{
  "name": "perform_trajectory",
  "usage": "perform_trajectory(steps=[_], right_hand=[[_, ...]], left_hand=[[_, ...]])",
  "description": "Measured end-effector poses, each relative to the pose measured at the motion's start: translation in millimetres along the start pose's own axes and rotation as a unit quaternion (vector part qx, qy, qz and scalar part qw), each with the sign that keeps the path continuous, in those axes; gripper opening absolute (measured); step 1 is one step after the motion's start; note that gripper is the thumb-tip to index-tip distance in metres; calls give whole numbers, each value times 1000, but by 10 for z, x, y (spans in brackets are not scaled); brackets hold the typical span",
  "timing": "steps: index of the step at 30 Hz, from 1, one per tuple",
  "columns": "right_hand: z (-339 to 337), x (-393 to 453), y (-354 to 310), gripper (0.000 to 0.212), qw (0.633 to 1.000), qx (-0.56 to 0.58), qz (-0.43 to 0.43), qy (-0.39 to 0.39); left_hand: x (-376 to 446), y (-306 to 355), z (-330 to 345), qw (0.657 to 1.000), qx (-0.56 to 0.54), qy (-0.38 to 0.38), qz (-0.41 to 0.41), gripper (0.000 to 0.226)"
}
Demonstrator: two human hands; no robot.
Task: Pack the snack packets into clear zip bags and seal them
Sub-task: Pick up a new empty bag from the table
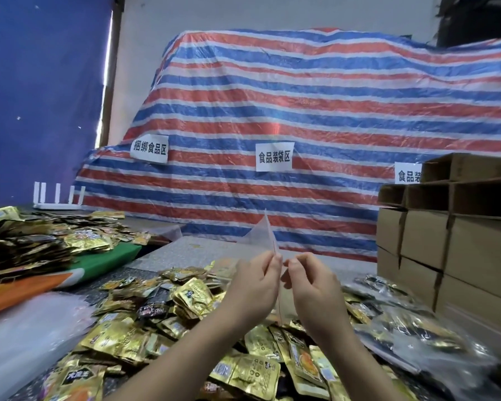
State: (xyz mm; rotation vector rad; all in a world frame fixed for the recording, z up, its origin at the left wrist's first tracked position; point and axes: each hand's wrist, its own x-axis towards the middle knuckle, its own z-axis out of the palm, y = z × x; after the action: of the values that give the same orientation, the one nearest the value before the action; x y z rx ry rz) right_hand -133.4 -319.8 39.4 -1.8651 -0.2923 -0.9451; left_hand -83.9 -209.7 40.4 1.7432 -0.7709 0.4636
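An empty clear zip bag [262, 234] with a thin red strip along one edge stands upright above the table. My left hand [253, 285] pinches its edge between thumb and fingers. My right hand [313, 287] pinches the same edge just to the right; the fingertips of both nearly meet. Below the hands lies a loose heap of gold snack packets [191, 296], with a few dark ones mixed in. Filled clear bags of packets [411, 328] lie at the right.
A second heap of gold packets [35, 241] covers a green and orange sheet at the left. Stacked cardboard boxes [451, 235] stand at the right. A striped tarpaulin [301, 111] with paper labels rises behind the table. Clear plastic [26, 328] lies at front left.
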Motion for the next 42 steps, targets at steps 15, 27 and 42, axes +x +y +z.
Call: perform_trajectory(steps=[15, 27, 42], right_hand=[[-179, 477, 318, 32, 991, 74, 74, -89], [-161, 671, 418, 36, 984, -1, 125, -131], [-90, 647, 390, 24, 975, 70, 170, -123]], left_hand=[[424, -68, 34, 975, -111, -184, -58, 29], [577, -304, 57, 978, -75, -189, -45, 22], [516, -308, 34, 992, 44, -110, 43, 19]])
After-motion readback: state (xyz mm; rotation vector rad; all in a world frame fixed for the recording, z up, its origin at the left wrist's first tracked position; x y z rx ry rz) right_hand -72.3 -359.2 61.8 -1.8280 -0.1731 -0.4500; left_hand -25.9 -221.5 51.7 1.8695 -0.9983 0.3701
